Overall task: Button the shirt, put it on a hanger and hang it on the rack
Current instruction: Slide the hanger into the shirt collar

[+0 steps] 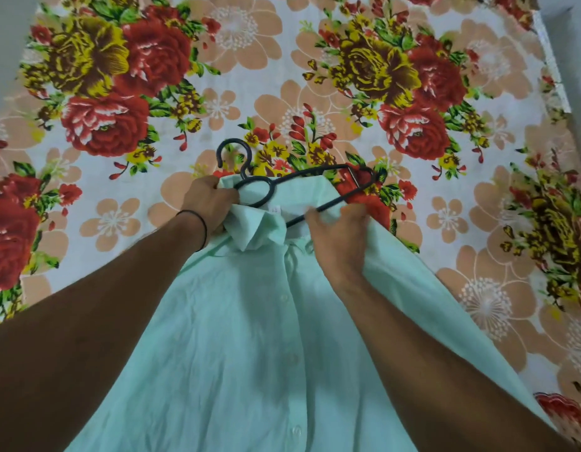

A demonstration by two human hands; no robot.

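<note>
Mint shirt (250, 337), hanger (331, 204) seemingly partly inside

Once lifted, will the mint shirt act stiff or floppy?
Likely floppy: the shirt drapes and creases below the left hand and right hand. Probably light: thin cloth bunches in their grip. May slip off the hanger, which looks not yet seated.

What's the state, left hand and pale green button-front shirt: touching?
Touching. Head view: left hand grips the collar of the pale green button-front shirt.
</note>
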